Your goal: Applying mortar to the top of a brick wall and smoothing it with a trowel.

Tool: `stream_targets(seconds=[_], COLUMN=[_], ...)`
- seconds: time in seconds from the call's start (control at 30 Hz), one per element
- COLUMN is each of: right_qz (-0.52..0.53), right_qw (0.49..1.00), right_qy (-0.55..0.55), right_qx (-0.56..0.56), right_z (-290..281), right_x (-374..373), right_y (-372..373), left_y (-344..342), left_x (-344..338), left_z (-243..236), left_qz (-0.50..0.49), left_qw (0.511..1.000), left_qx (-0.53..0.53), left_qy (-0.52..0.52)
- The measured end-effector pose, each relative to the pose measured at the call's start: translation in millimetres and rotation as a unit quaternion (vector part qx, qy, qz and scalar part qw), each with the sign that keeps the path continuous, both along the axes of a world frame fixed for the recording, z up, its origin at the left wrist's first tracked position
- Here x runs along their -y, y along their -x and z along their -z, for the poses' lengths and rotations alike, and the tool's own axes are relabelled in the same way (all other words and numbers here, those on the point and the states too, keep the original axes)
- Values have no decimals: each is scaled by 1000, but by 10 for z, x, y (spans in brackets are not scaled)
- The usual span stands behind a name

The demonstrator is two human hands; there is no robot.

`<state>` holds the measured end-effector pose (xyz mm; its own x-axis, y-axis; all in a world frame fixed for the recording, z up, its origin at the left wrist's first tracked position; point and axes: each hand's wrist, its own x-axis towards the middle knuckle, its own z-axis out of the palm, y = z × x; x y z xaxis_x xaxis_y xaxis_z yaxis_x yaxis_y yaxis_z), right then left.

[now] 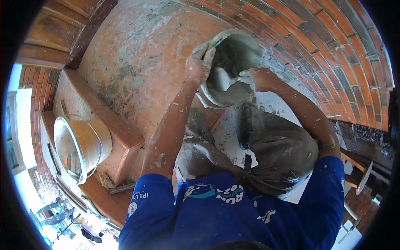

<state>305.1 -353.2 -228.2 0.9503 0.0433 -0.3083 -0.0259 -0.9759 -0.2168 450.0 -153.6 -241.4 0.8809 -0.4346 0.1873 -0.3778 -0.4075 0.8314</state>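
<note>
A mortar-smeared bucket (pixel 248 46) leans tilted with its mouth toward me, beside the brick wall. Dark wet mortar (pixel 225 55) lies inside it. My left hand (pixel 200 66) is closed over the bucket's left rim, its fingers coated in grey. At the right side of the mouth, my right hand (pixel 259 79) grips a trowel (pixel 223 79) whose pale blade reaches into the bucket against the mortar. The fingers partly hide the trowel's handle. Splashes of mortar dot both forearms.
A brick wall (pixel 308 46) curves along the right. Mortar splatter covers the reddish floor (pixel 137 62). On a lower step at left, beside a tiled ledge (pixel 104 121), stands a second bucket (pixel 98 139) with tools inside. A wooden door (pixel 54 33) is at the upper left.
</note>
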Motion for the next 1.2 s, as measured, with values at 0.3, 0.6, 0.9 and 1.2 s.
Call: stream_targets(seconds=[0.3,0.6,0.9,1.2], right_qz=[-6,82,0,55], right_qw=[998,984,994,992], right_qy=[52,-143,69,114], right_qx=[-30,64,88,19], right_z=[182,631,450,-158], right_x=[-37,525,-227,298], right_y=[-152,222,-122,-256], left_y=[-29,-124,-172,-254], left_x=[124,103,119,-40], left_z=[-18,-78,-68,60], left_qz=[112,55,67,6], left_qw=[993,997,996,998], left_qx=[11,-50,-64,-56], left_qy=[-21,1,8,28])
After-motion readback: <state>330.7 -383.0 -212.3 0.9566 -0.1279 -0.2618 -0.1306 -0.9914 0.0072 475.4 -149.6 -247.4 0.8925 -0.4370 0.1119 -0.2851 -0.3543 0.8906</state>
